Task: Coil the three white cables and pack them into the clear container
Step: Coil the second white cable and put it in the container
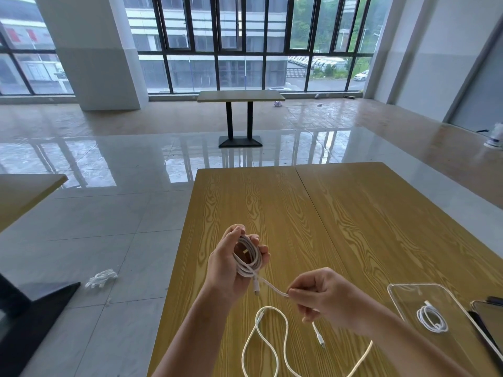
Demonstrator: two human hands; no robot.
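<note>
white coiled cable [246, 258] gripped in left hand [231, 263], right hand [325, 299] fingers [295, 292] pinching its tail; loose cable [284, 344] on table [353, 213], one coil in clear container [432, 317].

- No readable text, labels, brands or numbers anywhere in the head view.
- Red panels [20, 35] on the building outside, far left window: maybe signage, too blurred to read.
- White bottle [494, 137] on the floor at the right edge: bluish band, could be a label, nothing legible.
- White cables and clear container [435, 292] on the table: no markings visible.
</note>
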